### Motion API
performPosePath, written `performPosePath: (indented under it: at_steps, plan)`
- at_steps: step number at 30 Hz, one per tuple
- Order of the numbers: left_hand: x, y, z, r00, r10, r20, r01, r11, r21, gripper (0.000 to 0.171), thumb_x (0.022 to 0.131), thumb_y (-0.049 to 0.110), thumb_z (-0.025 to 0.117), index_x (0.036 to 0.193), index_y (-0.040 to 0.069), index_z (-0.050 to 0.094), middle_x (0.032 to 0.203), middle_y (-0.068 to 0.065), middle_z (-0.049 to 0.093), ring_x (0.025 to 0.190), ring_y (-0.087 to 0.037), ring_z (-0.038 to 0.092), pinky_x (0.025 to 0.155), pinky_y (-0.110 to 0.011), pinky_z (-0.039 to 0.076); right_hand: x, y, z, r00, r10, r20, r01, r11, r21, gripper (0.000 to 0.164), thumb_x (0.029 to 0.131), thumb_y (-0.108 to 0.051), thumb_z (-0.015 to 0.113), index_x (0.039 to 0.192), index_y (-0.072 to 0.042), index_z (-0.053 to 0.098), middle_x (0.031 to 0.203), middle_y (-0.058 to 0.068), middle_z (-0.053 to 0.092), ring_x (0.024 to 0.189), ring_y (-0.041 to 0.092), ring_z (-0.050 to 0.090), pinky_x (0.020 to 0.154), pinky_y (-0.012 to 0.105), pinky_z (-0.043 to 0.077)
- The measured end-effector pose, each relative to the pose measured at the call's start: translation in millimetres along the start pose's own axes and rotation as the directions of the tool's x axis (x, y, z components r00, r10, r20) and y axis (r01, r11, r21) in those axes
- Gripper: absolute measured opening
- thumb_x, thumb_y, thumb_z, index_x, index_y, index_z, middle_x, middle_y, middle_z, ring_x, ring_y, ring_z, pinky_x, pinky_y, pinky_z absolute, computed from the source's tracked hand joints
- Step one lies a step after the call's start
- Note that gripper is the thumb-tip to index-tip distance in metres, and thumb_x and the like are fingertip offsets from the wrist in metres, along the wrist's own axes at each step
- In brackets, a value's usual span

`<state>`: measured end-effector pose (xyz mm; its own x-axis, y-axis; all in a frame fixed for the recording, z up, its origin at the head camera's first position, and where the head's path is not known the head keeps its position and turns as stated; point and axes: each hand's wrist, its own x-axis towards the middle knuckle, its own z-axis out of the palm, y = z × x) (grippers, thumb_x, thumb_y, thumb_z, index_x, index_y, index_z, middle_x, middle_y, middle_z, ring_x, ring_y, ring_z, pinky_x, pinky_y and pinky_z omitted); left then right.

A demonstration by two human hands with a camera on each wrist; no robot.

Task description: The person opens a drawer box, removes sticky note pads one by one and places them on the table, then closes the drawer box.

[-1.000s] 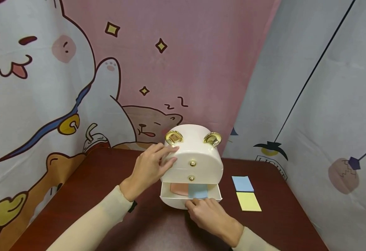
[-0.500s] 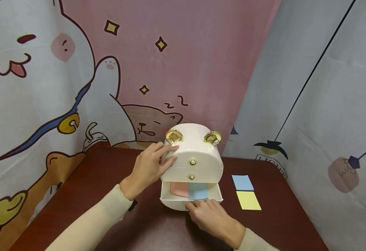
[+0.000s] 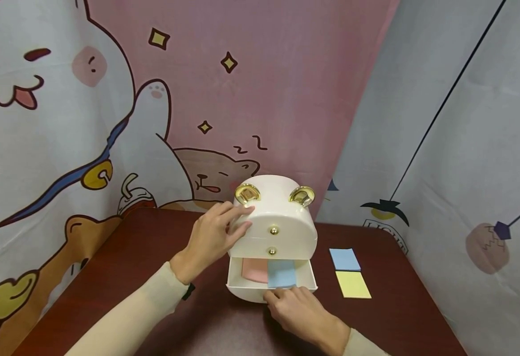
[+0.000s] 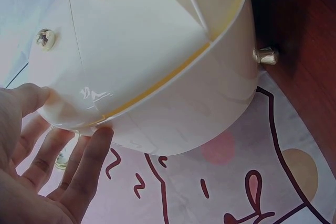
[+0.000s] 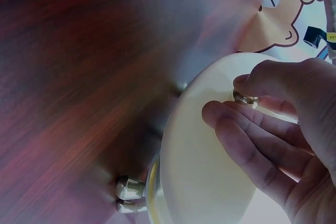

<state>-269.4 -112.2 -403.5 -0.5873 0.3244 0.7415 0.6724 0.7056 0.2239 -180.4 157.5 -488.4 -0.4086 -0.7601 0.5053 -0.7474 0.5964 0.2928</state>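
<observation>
A white mini drawer cabinet with gold ears and gold knobs stands on the table. Its bottom drawer is pulled partway out, with a pink sheet or pad and a light blue one lying inside. My right hand is at the front of this drawer; in the right wrist view its thumb and fingers pinch the gold knob. My left hand rests against the upper left edge of the cabinet, thumb on the front and fingers spread along the side.
Right of the cabinet, a blue sticky note pad and a yellow one lie on the dark red-brown table. A printed cartoon cloth hangs close behind the table and along its sides.
The bottom drawer has slid farther out toward me, with my right hand moving along at its front. More of the pink and blue papers shows. My left hand has stayed on the cabinet.
</observation>
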Motion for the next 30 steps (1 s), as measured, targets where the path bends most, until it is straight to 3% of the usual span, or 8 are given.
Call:
performPosePath:
  at_steps: [12,30]
  plan:
    - [-1.2,0.7,-0.6,1.0,-0.01,-0.002,0.01,1.0,0.004,0.034,0.103,0.029,0.093,0.136,0.023,0.088,0.084,-0.002,0.063,0.079,-0.011,0.052,0.06,-0.023,0.041,-3,-5,-4,1.0,-0.019,-0.009,0.019,0.999,-0.034,0.039,0.077,-0.021,0.102,0.089,-0.021,0.065,0.075,-0.011,0.069,0.053,0.013,0.062,0.044,0.028,0.037]
    - [-0.3,0.7,-0.3,1.0,-0.004,-0.006,0.004,1.0,-0.007,0.034,0.103,0.028,0.094,0.135,0.023,0.088,0.083,-0.002,0.064,0.078,-0.011,0.052,0.06,-0.022,0.041,-8,-11,-13,0.997,-0.064,0.04,0.067,0.995,-0.068,0.036,0.081,-0.022,0.1,0.088,-0.021,0.065,0.074,-0.01,0.066,0.053,0.012,0.062,0.043,0.028,0.034]
